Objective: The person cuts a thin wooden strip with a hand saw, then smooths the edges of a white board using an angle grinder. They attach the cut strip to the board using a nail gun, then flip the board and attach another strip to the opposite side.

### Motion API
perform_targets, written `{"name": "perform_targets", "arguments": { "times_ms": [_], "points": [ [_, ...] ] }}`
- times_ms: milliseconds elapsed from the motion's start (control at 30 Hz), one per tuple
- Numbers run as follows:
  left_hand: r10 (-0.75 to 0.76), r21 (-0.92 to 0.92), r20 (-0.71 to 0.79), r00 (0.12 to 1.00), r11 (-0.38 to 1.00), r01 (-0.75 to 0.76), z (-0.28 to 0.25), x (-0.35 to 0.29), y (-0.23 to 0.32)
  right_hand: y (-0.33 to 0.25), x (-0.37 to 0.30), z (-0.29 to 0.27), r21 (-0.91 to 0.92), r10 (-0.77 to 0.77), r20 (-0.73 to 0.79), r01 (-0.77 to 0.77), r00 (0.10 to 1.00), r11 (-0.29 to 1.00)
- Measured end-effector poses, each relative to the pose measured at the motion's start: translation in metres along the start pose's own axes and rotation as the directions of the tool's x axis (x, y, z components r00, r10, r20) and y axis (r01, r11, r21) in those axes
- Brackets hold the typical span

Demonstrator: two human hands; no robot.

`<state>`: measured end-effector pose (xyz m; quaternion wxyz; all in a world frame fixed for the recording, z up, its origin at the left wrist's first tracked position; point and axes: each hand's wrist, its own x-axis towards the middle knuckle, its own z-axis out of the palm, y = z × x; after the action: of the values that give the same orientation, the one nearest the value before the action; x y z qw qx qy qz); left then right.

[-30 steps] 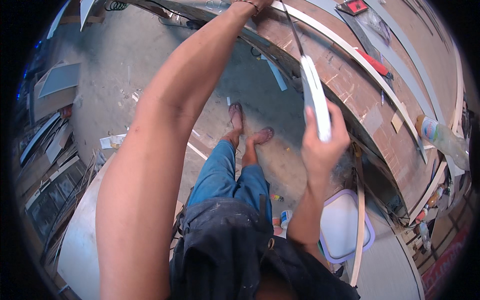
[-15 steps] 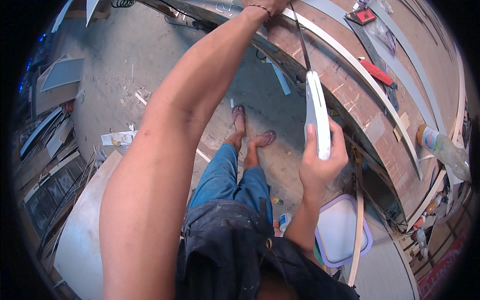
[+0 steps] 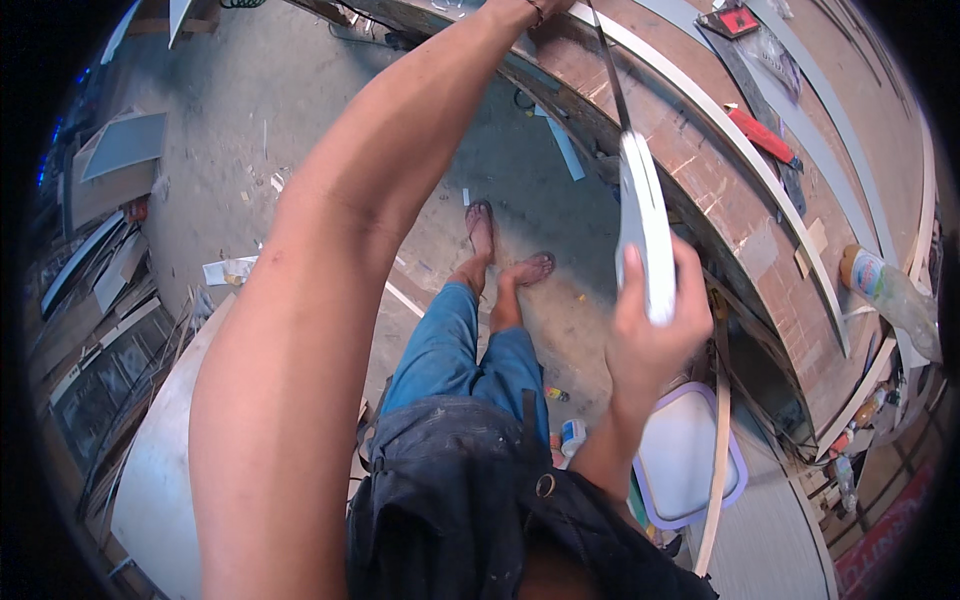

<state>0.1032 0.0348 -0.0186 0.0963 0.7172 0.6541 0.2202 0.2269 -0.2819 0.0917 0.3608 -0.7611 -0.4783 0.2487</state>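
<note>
My right hand [image 3: 665,312] is wrapped round the white handle of a hand saw [image 3: 645,215]. Its long dark blade, seen nearly edge-on, points up and away past the bench edge to the top of the view. My left arm stretches far forward over the workbench [image 3: 690,165]. Only the wrist and a bit of my left hand [image 3: 548,8] show at the top edge; its fingers are cut off. Beside that hand, the end of a long white strip [image 3: 735,118] lies along the bench. Where the blade's tip touches, if anywhere, is out of view.
On the bench lie a red-handled tool [image 3: 765,138], a red and black piece [image 3: 733,22], grey strips [image 3: 830,150] and a plastic bottle [image 3: 890,295]. A purple-rimmed lid [image 3: 690,455] sits low on the right. Boards [image 3: 125,150] and scraps lie at left.
My right hand and the saw have shifted slightly to the right and nearer to me. My left hand has slid a little farther out past the top edge.
</note>
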Motion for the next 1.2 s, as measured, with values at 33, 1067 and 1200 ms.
{"name": "perform_targets", "arguments": {
  "times_ms": [33,1067,1200],
  "points": [
    [-0.011,0.001,-0.002,1.0,1.0,0.011,-0.001,0.0,0.0,0.003,0.008,0.015,0.118,-0.014,-0.03,0.017,0.999,0.993],
    [-0.072,0.016,-0.002,0.997,0.997,0.072,-0.005,-0.001,0.007,0.019,0.005,0.022,0.145,-0.056,-0.068,0.066,0.996,0.987],
    [-0.093,0.02,0.0,0.996,0.995,0.093,-0.002,-0.002,0.002,0.026,-0.015,0.001,0.134,-0.105,-0.072,0.114,0.992,0.984]
  ]
}}
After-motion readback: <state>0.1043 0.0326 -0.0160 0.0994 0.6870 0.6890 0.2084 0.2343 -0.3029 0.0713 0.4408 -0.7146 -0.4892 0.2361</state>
